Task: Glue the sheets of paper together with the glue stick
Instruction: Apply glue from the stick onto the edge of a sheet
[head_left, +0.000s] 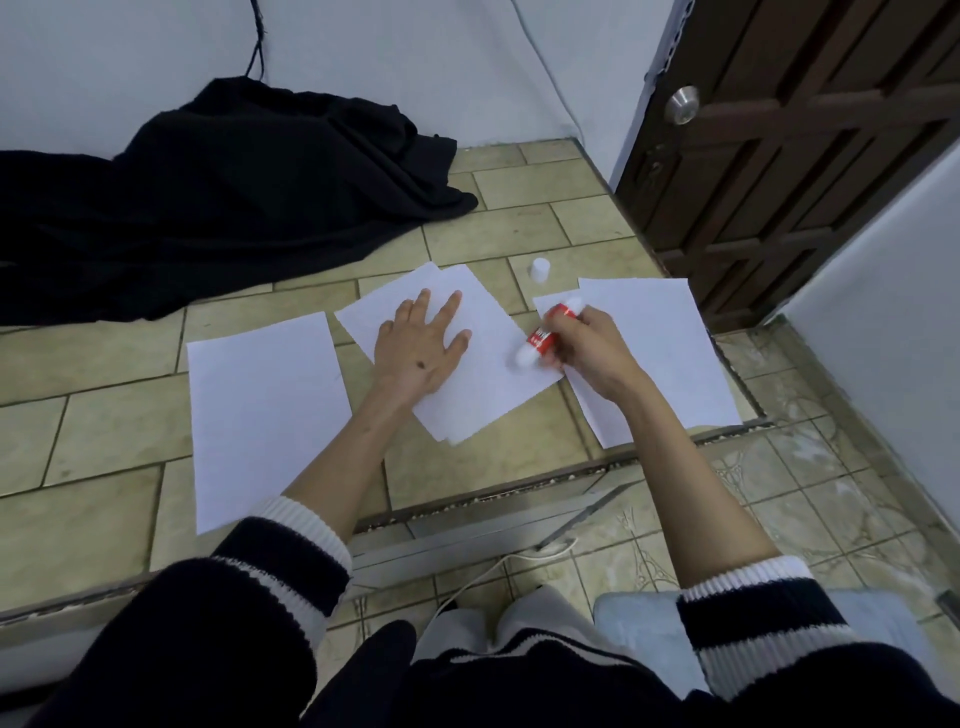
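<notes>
The middle sheet (483, 358) serves as the landmark: it lies skewed on the tiled floor (104, 364), apparently on top of at least one more sheet whose edges peek out beyond it. Paper like this is light, limp and quick to slide or wrinkle on smooth tile, so it likely needs pinning flat rather than gripping, and that is what the left hand (421, 348) does, resting palm-down on it with straight, spread fingers. The glue stick (545, 332) is a small, rigid, light cylinder, best held around its barrel; the right hand (587, 343) grips it there, fingers curled round the red body, over the sheet's right edge. Its lower white end touches or nearly touches the paper; which end carries the glue cannot be told through the blur. The stick is red with a printed label and white at both ends. A small white cap (540, 269) stands on the floor just beyond the sheet's far right corner. Another sheet (265, 410) lies to the left of the middle one, apart from it, and a right stack (670, 358) lies just beside it, partly under the right hand. All the paper is plain white, unmarked.
</notes>
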